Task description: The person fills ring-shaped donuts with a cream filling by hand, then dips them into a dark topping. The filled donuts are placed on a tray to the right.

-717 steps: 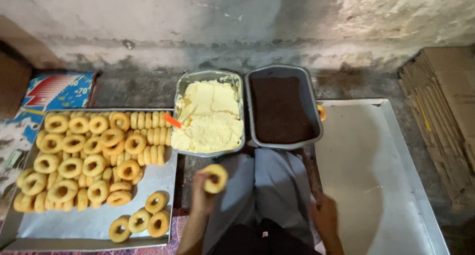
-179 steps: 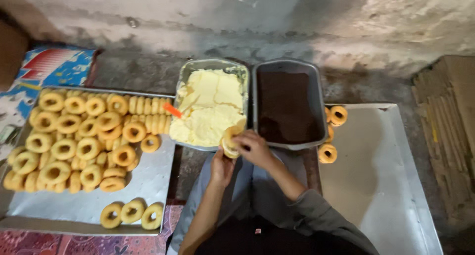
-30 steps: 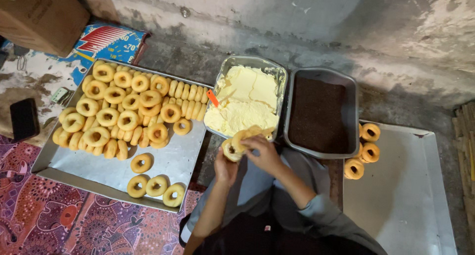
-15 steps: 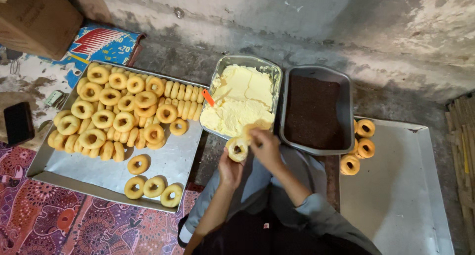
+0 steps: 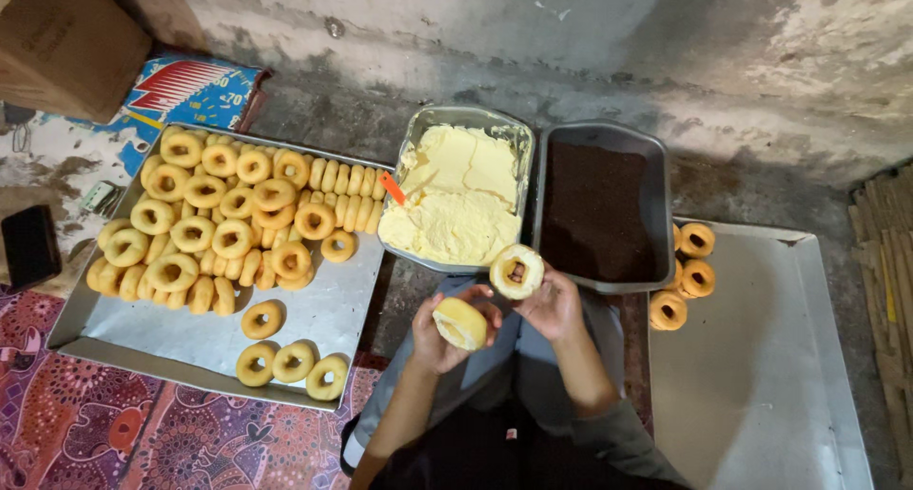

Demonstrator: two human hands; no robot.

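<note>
The grey concrete floor [image 5: 314, 109] carries a large metal tray [image 5: 352, 304] of ring doughnuts at left, a pan of pale cream [image 5: 518, 133], a dark pan of brown crumbs [image 5: 656, 166] just beside it, and a second metal tray [image 5: 761, 376] at right. A patterned mat [image 5: 95, 433], a cardboard box [image 5: 57, 43] and a black phone [image 5: 29, 247] lie at left.

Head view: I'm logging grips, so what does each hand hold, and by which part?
The left hand cups a cut doughnut half by its outer edge. The right hand holds the cream-coated half by its rim with the fingertips.
</note>
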